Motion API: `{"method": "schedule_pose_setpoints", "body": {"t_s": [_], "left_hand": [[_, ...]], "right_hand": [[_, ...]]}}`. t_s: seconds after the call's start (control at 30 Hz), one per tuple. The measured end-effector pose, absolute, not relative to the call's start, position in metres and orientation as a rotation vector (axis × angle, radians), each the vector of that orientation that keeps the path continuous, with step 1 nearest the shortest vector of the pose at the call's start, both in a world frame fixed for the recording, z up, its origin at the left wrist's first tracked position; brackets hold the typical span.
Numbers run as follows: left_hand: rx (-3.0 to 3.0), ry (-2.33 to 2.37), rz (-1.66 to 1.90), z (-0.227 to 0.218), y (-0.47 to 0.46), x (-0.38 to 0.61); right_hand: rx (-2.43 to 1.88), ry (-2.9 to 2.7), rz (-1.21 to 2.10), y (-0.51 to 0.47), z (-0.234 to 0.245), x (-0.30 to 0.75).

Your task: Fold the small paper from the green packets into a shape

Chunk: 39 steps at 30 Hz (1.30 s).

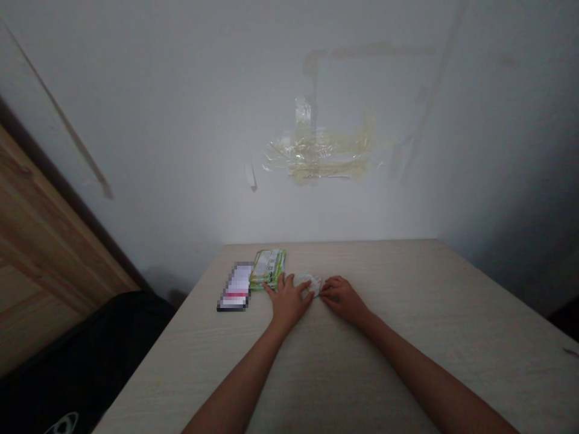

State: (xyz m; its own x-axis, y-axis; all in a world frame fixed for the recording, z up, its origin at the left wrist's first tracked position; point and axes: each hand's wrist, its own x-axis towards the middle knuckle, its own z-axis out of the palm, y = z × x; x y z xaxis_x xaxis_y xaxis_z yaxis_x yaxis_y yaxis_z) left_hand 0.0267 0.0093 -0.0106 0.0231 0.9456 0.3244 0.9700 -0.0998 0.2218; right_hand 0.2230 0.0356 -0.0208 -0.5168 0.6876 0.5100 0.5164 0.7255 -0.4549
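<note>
Both my hands rest on a pale wooden table (pixel 407 337) near its far edge. My left hand (pixel 288 298) lies flat with fingers spread, its fingertips touching a small whitish piece of paper or wrapper (pixel 309 281). My right hand (pixel 340 296) has its fingers curled and pinched on the right edge of that same piece. Just left of my left hand lies a green and white packet (pixel 268 267), and my little finger reaches its near corner. A phone (pixel 236 287) with a lit screen lies left of the packet.
A white wall with old tape marks (pixel 319 157) stands right behind the table. At the left are a wooden panel (pixel 40 253) and a black bag or chair (pixel 81 367) beside the table edge.
</note>
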Motion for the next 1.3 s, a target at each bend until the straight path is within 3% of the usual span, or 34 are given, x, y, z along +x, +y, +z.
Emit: {"method": "schedule_pose_setpoints", "body": {"t_s": [1.3], "left_hand": [[-2.257,-2.064,-0.528,-0.0143,0.0134,0.0241]], "right_hand": [[-0.942,-2.395,0.062,0.0377,-0.0293,0.2230]]}}
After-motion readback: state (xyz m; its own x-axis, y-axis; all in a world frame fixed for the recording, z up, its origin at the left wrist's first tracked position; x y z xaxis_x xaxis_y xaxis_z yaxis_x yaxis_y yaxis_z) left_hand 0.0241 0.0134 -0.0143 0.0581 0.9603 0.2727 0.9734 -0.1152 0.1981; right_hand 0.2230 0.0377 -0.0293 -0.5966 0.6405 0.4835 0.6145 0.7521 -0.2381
